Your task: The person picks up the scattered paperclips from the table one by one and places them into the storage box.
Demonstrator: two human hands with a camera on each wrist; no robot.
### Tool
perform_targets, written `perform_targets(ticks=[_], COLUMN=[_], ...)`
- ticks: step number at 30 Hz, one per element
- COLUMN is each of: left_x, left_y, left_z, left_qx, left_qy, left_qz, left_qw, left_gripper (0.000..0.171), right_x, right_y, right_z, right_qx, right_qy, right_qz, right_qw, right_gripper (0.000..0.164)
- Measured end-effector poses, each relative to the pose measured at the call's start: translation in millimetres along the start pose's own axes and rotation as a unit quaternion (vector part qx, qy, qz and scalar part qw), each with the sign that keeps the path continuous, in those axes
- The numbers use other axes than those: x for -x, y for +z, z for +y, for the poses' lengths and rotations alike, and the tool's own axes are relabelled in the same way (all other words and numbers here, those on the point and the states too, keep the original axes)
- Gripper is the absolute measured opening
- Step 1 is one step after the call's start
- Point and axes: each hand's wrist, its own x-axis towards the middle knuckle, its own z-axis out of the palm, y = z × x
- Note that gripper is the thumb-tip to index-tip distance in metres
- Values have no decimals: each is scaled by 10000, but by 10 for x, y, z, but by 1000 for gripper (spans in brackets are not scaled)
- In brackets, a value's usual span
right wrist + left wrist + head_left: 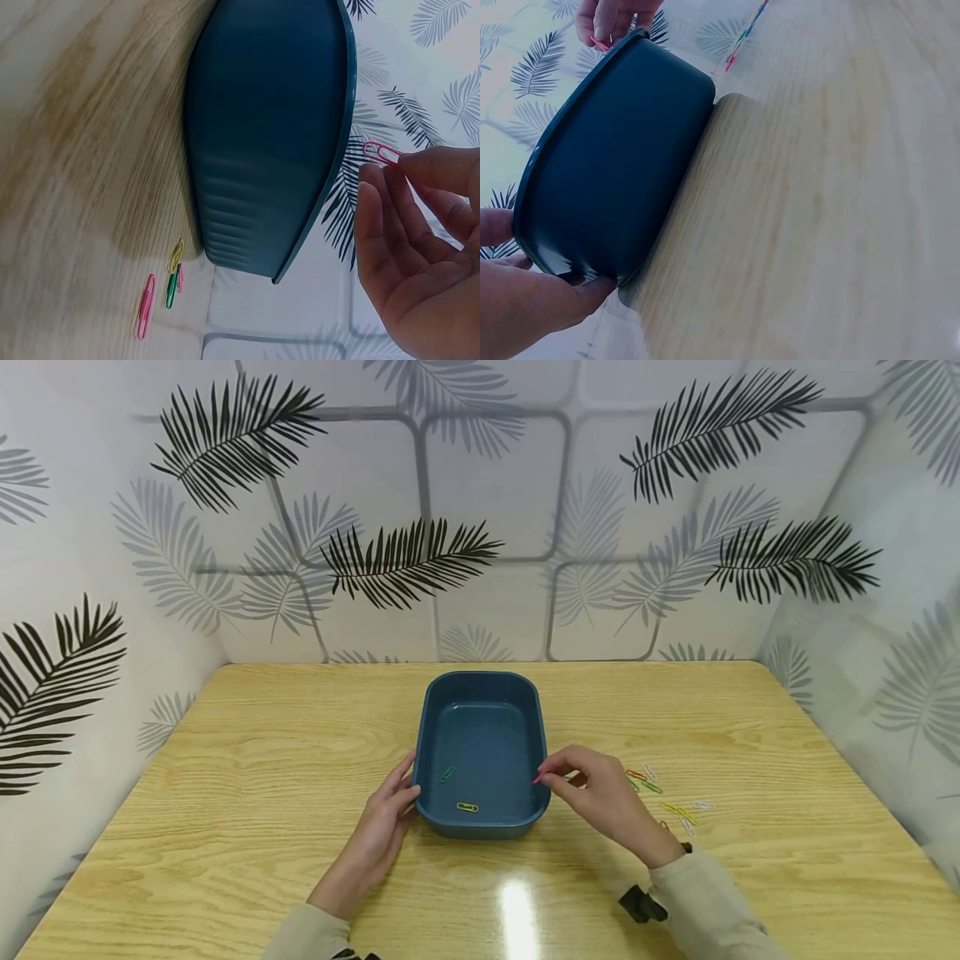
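Observation:
A dark blue plastic bin (480, 832) stands on the table, with a green paper clip (447, 774) and a yellow paper clip (467, 807) lying on its floor. My left hand (384, 827) holds the bin at its near left corner, thumb and fingers against the outer wall and rim. Over the right rim, my right hand (600, 793) pinches a pink paper clip (381, 153) between thumb and forefinger. In the right wrist view that clip sticks out from the fingertips, and the other fingers are loosely bent.
Right of the bin, several loose paper clips lie on the wooden table (300, 760), among them a green clip (652, 787), a red clip (636, 774) and yellow clips (678, 812). A leaf-patterned wall (495, 485) borders the table at the back and sides.

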Motion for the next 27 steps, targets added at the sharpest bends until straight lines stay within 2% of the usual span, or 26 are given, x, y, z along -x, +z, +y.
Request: perform_targets(ticks=[9,23,27], left_x=[-6,2,-4], left_y=[-4,-10,2], left_z=[-4,-2,-3], left_qx=[39,18,31], left_qy=[-20,3,11], left_qz=[-9,-37,-42], left_qw=[10000,10000,10000], left_gripper=[58,58,58], right_x=[-7,-10,-16], right_y=[-16,-14,-48], right_z=[-1,4,44], right_qx=[319,318,363], right_qy=[60,117,241], right_qz=[157,46,-19], right_qw=[9993,9994,9990], right_gripper=[14,14,14])
